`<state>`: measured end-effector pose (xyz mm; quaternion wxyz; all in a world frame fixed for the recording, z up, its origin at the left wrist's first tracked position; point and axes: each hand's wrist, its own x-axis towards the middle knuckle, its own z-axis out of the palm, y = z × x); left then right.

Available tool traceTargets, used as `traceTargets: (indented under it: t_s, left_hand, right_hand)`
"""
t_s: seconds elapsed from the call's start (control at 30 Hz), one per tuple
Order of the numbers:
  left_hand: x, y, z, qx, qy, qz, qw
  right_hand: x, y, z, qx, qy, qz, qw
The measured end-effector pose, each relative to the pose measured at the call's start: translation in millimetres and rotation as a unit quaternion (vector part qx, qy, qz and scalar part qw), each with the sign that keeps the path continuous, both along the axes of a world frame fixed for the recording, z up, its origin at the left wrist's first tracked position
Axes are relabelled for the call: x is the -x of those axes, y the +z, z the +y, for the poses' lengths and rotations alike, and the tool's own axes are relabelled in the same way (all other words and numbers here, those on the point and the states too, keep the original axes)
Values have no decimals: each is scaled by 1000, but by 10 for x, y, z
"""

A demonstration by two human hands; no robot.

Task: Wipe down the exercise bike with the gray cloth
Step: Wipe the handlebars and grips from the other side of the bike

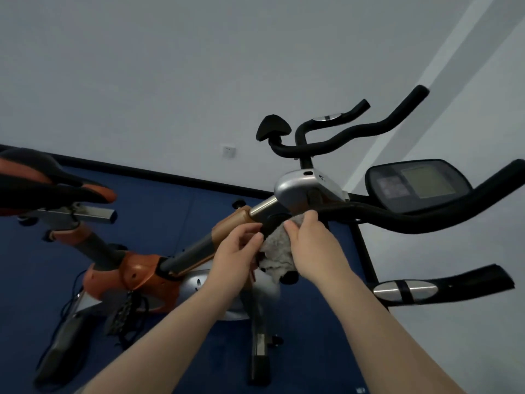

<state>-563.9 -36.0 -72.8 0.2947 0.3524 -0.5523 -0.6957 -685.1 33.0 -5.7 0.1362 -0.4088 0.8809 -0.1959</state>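
Both hands on it now, my right hand [305, 240] pinching the bunched gray cloth [277, 251] against the exercise bike [301, 186] under the handlebar clamp, left hand [237, 251] gripping its lower fold, so I'd press firmly and rub around the post.

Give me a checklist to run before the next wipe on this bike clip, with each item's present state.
1. Gray cloth in hand: ok, both hands hold it.
2. Left hand grip: ok, fingers pinch the cloth's edge.
3. Right hand grip: ok, fingers curl over the cloth.
4. Cloth touching the exercise bike: ok, bunched against the black part below the silver housing.
5. Console wiped: cannot tell.
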Motion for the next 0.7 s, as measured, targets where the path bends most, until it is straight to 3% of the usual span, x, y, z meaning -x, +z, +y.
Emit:
traceTargets:
  t_s: [0.13, 0.3, 0.43, 0.7]
  left_hand:
    - [12, 87, -63, 53, -9, -2, 999]
    - [117, 241, -222, 128, -43, -22, 991]
    - [171, 278, -345, 172, -86, -41, 980]
    - [253, 332, -728, 287, -187, -57, 938]
  right_hand:
    - [-13, -23, 215, -34, -5, 3, 999]
    - [9, 78, -106, -78, 4, 41, 996]
    - [-93, 35, 60, -31, -41, 48, 998]
    - [-157, 78, -90, -82, -130, 14, 988]
